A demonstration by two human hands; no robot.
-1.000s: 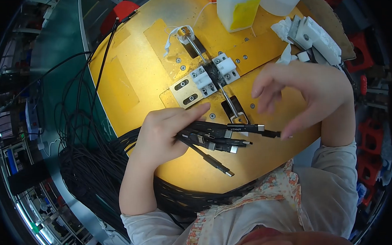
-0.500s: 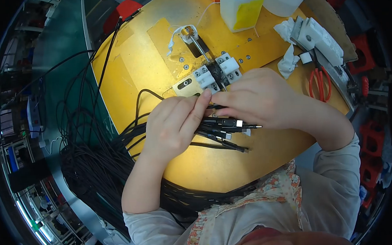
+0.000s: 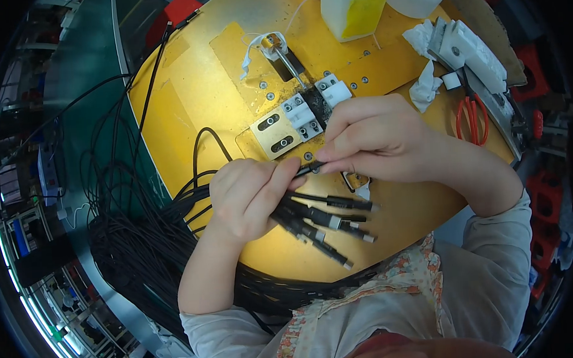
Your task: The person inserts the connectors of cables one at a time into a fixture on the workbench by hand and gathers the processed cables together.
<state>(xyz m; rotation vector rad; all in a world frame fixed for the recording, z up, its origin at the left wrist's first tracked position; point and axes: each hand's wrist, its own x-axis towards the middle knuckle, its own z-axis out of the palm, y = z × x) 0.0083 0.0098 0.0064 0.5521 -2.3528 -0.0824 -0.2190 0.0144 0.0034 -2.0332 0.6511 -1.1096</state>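
Plugs [image 3: 319,216] displaced toward the desk's [image 3: 405,215] near edge; left hand [image 3: 245,197] and right hand [image 3: 381,138] clamped on one connector [image 3: 308,169], handled singly; steadiness, I judge, is needed next.

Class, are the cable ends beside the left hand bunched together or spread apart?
Spread: the cable ends fan out from the left hand, golden tabletop showing between them.

black cable end [image 3: 309,169] | single, tilted | black cable bundle [image 3: 319,215] | just beside, silver-tipped ends fanned out

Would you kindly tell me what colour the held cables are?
The cables are black, showing best in the head view.
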